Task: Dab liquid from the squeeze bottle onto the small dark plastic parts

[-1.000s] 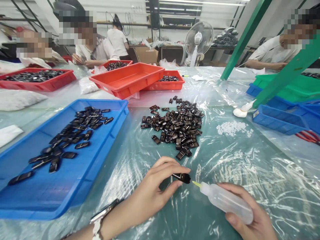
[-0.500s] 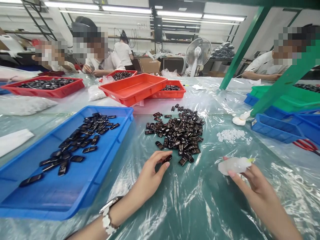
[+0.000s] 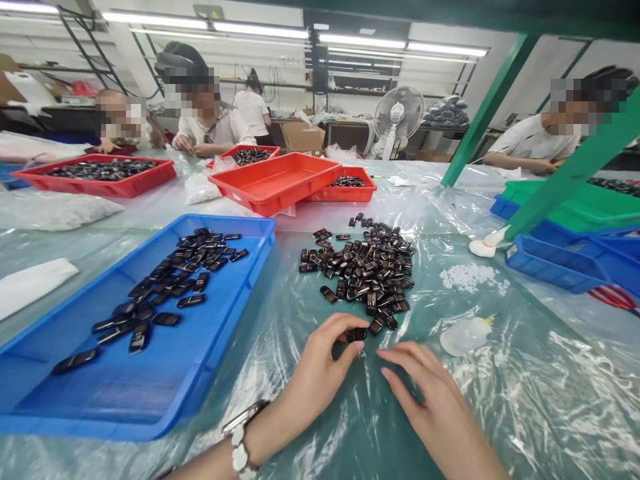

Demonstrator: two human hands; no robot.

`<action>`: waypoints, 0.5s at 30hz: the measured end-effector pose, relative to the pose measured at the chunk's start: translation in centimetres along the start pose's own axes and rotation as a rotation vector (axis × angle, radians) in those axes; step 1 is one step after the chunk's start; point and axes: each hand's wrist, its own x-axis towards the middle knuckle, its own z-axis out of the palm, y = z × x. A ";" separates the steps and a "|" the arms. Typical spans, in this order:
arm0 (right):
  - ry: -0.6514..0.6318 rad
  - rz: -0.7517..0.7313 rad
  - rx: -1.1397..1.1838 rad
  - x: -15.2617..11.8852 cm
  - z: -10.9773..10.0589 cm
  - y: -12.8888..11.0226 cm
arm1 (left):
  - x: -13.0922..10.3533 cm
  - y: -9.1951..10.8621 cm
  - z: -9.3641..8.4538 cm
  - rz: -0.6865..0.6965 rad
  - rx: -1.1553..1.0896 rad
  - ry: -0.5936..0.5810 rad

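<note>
My left hand (image 3: 323, 363) pinches a small glossy black plastic piece (image 3: 356, 335) between thumb and fingers, at the near edge of a pile of similar black pieces (image 3: 367, 267). Just right of it, my right hand (image 3: 425, 393) has its thumb and fingers apart, with nothing seen between them. A translucent white squeeze bottle (image 3: 465, 337) with a yellowish tip lies on the plastic-covered table beyond my right hand. Small white bits (image 3: 473, 278) are spread in a patch behind the bottle.
A blue tray (image 3: 210, 373) with more black pieces stands at the left. Red trays (image 3: 270, 183) sit farther back, and a blue bin (image 3: 555, 263) is beside a slanted green post (image 3: 575, 163) at right. Red-handled scissors (image 3: 613, 298) lie there. Several people work around the table.
My right hand has let go of the squeeze bottle, which now lies on the table, and has moved left toward my left hand. My left hand has shifted slightly right with the black piece.
</note>
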 end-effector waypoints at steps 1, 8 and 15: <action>-0.017 -0.009 -0.003 0.9 0.5 -0.3 | 0.0 0.0 0.0 0.003 -0.001 -0.003; -0.118 -0.078 -0.020 3.2 1.4 -1.0 | 0.2 -0.2 0.1 0.000 -0.020 0.036; -0.224 -0.122 0.061 2.7 0.8 -1.6 | 0.0 -0.3 0.3 -0.022 -0.003 0.061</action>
